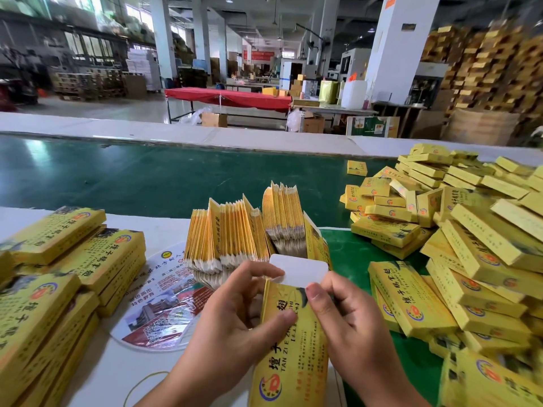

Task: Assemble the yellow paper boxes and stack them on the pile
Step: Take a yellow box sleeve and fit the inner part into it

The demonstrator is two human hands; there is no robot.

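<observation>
Low centre of frame: my left hand point(235, 312) and right hand point(346, 321) pinch a yellow box point(291, 356), its white flap point(299, 271) standing open. Best crease it squarely, then tuck. The pile point(470, 259) waits right.

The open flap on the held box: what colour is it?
Plain white flap, on the yellow box; head view.
</observation>
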